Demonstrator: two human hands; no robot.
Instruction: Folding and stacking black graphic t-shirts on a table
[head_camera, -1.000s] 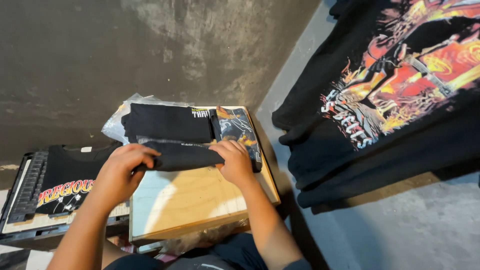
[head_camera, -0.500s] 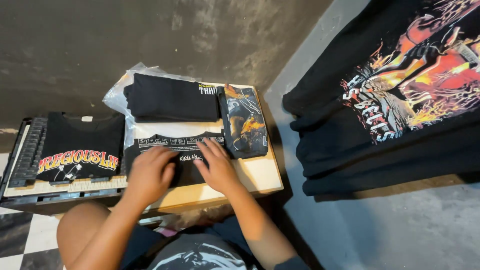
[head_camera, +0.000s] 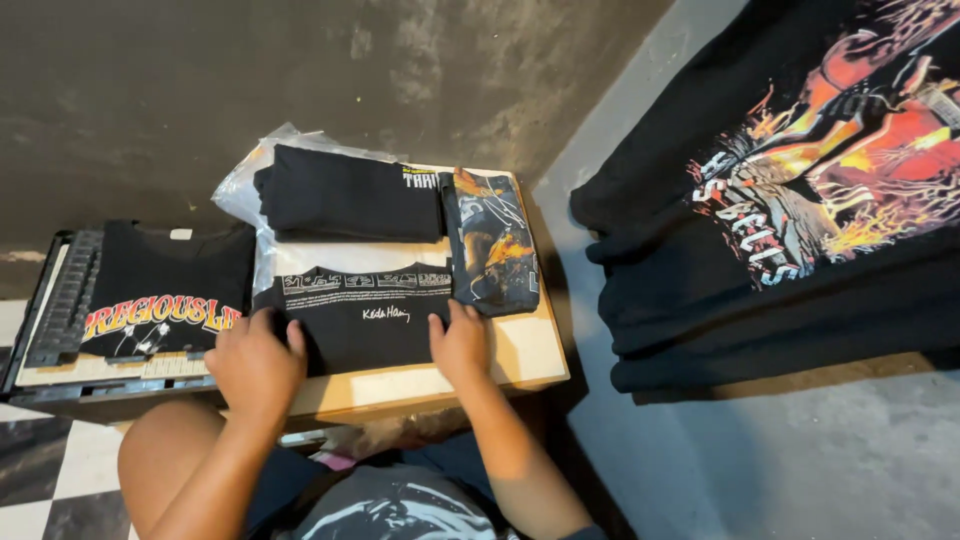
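A folded black T-shirt (head_camera: 365, 322) with a white printed band lies at the front of a small wooden board (head_camera: 520, 352). My left hand (head_camera: 255, 365) rests flat on the shirt's left edge. My right hand (head_camera: 460, 343) presses on its right edge, fingers spread. Behind it lies another folded black shirt (head_camera: 345, 195) on a clear plastic bag (head_camera: 240, 190). To its right lies a narrow folded shirt with an orange and blue print (head_camera: 492, 240).
A black shirt with red and yellow lettering (head_camera: 160, 290) sits on a dark tray at the left. A stack of black shirts with a flame print (head_camera: 790, 200) lies on the grey floor at right. A dark concrete wall stands behind. Checkered floor shows bottom left.
The folded shirt was drawn from the board's middle toward me and laid flat, its white print now facing up. Both hands moved with it and rest on its side edges.
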